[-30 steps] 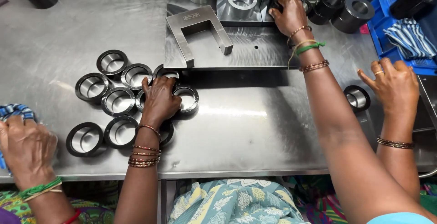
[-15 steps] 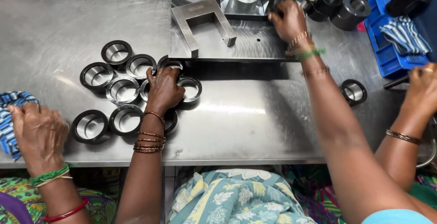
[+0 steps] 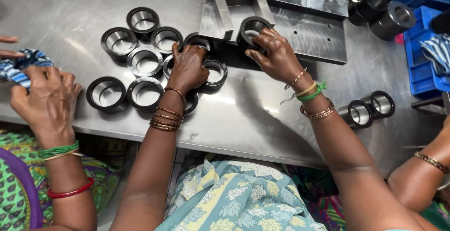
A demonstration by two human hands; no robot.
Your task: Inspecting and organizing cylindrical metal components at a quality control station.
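Note:
Several short steel rings with dark outsides (image 3: 118, 40) lie in a cluster on the steel table (image 3: 262, 118). My left hand (image 3: 187, 67) rests on the right side of the cluster, fingers curled over one ring that it mostly hides. My right hand (image 3: 276, 55) grips a dark ring (image 3: 253, 27), tilted on edge at the front of a grey metal block with a square notch (image 3: 234, 6). Bangles are on both of my wrists.
A co-worker's hand (image 3: 44, 97) at the left edge holds a striped blue cloth (image 3: 18, 67). Another person's forearm (image 3: 422, 174) is at the lower right. Two rings (image 3: 370, 109) lie on their sides at the right. Dark cylinders (image 3: 384, 15) and a blue bin (image 3: 429, 53) are at the far right.
My right hand has come back from the far right of the table towards me with a dark ring, to the notched block. My left hand stays on the ring cluster.

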